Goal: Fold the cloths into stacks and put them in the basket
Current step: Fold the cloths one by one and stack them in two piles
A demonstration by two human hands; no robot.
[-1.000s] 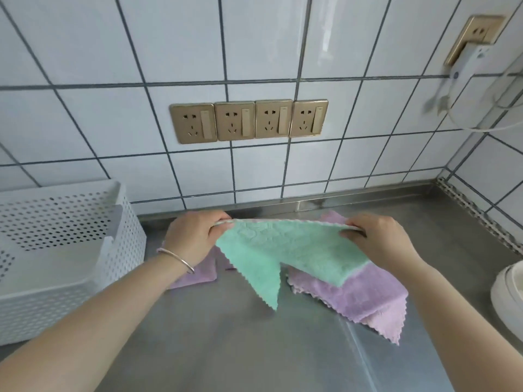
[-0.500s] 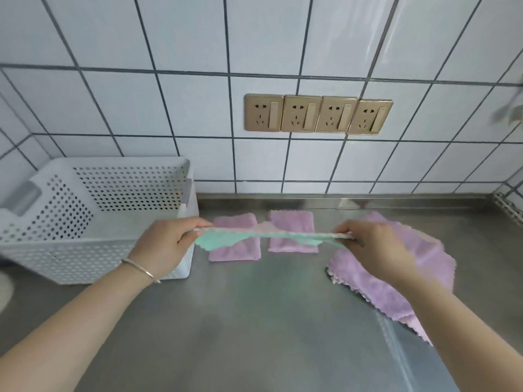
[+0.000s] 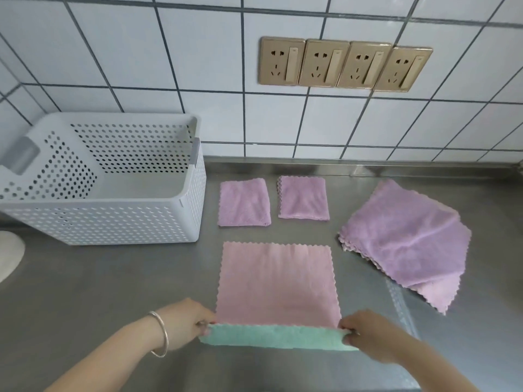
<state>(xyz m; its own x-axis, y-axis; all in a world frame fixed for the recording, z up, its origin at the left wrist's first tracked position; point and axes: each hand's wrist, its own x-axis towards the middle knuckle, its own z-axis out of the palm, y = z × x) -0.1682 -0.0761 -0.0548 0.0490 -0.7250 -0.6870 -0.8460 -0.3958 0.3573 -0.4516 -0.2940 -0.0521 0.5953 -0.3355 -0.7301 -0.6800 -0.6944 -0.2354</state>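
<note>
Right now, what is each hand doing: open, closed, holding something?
Left hand: pinches the near left corner of the pink-and-green cloth.
Right hand: pinches its near right corner.

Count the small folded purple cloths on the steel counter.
2: left folded purple cloth beside the white perforated plastic basket, right folded purple cloth next to it. Basket appears empty; its near floor is hidden.

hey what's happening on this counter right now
A person is folding cloths. Both hands, left hand and right hand, pinch the near corners of a pink-and-green cloth spread flat on the steel counter. Two folded purple cloths lie behind it, an unfolded pile sits right, and the white basket holds nothing visible.
</note>
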